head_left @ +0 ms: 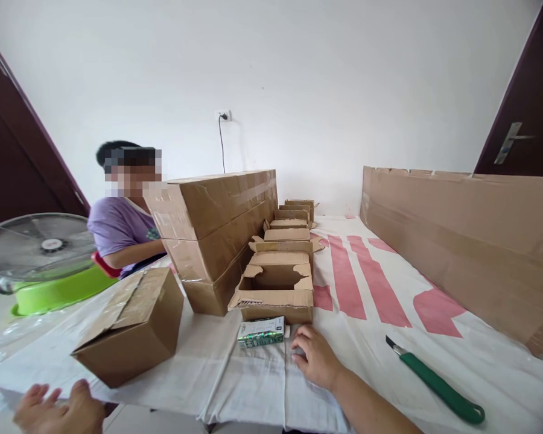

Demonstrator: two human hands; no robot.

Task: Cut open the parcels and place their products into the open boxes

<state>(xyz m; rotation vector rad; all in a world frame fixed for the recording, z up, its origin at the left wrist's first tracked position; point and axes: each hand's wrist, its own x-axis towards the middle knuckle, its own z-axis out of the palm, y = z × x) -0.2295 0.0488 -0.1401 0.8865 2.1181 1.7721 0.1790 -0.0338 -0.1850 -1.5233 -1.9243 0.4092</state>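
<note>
My left hand [58,410] is at the table's front left edge with its fingers spread, holding nothing. Just beyond it stands a closed cardboard box [131,337], taped along the top. My right hand [314,358] rests low over the cloth, fingers curved and a gap between thumb and forefinger; a small grey patch in that gap is unclear. Directly left of it lies a small green and white printed box [261,332], apart from the fingers. Behind that box is an open cardboard box [276,289] with its flaps raised, first in a row of open boxes [294,226].
Stacked taped cartons [212,223] form a wall left of the row. A long cardboard panel [457,241] borders the right. A green-handled utility knife [438,383] lies at front right, blade out. Beyond the cartons sits another person [122,229], near a fan [40,244].
</note>
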